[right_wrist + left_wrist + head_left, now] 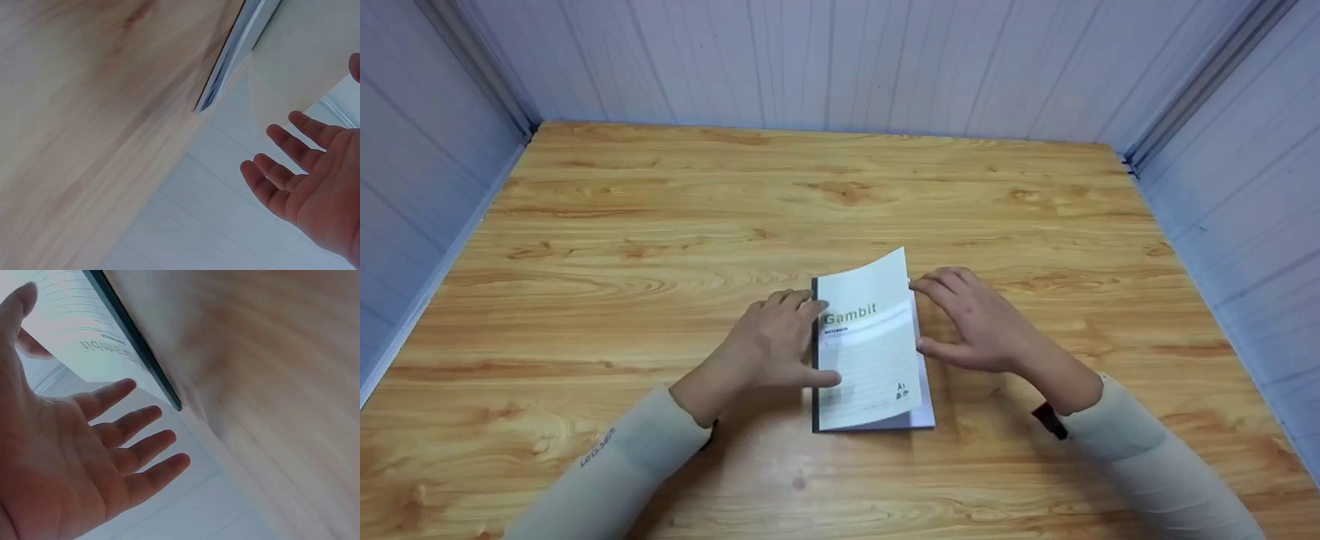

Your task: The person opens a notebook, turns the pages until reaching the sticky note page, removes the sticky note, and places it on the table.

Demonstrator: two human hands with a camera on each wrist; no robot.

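Observation:
A white notebook (pixel 862 360) with "Gambit" printed on its cover lies on the wooden table, its dark spine (pixel 815 360) to the left. Its front cover (pixel 309 50) bows up along the right side, showing the page block (pixel 230 62) beneath. My left hand (pixel 776 341) hovers by the spine, fingers spread, with the thumb overlapping the cover in the head view. On the opposite side, my right hand (pixel 979 319) has its fingertips right at the raised cover edge. Both hands have loosely bent fingers and grip nothing.
The wood-grain table (pixel 660 217) extends around the notebook. Pale panelled walls (pixel 825 67) enclose it at the back and on both sides. A dark strap (pixel 1050 420) shows at the right wrist.

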